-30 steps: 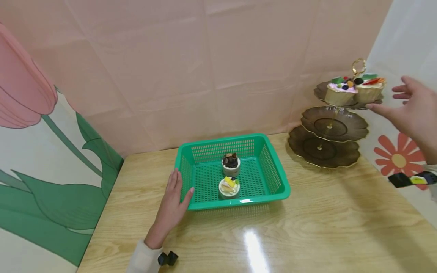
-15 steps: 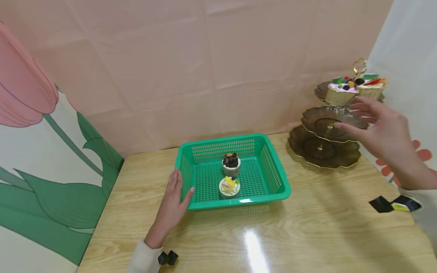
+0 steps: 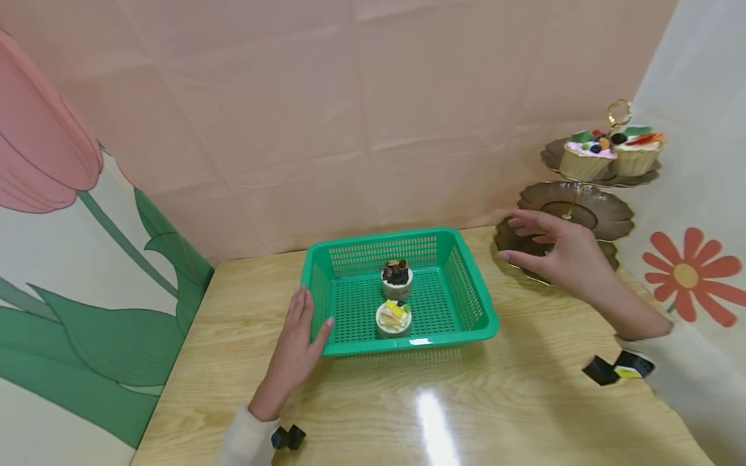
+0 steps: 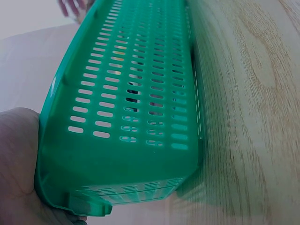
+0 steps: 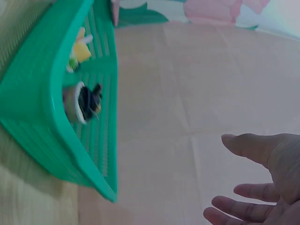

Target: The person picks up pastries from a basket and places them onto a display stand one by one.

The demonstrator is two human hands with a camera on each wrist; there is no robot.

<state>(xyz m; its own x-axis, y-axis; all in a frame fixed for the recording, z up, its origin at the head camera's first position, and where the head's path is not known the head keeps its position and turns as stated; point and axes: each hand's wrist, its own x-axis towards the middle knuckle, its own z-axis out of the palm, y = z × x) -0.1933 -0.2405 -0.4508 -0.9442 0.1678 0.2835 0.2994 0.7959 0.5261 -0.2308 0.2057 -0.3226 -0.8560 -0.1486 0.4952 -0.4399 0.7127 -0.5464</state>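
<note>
My left hand (image 3: 296, 343) rests at the near left corner of a green plastic basket (image 3: 408, 345), its fingers straight along the outer side and the thumb by the front rim. Inside the basket stand two cupcakes: a chocolate-topped cupcake (image 3: 397, 279) behind and a cream cupcake (image 3: 393, 318) with yellow fruit in front. In mid-air right of the basket, my right hand (image 3: 568, 255) holds nothing, thumb and fingers spread apart. It overlaps the lower tiers of a brown tiered stand (image 3: 612, 217) in the head view.
On the stand's top tier sit a purple-cream cupcake (image 3: 588, 155) and a cupcake with red and green topping (image 3: 638, 152). A gold ring handle (image 3: 620, 112) rises above them. The wooden table (image 3: 361, 414) meets a pink backdrop (image 3: 280, 129) behind.
My right hand has moved left and down, from beside the stand's top tier to in front of its lower tiers, nearer the basket. The left hand has stayed at the basket.
</note>
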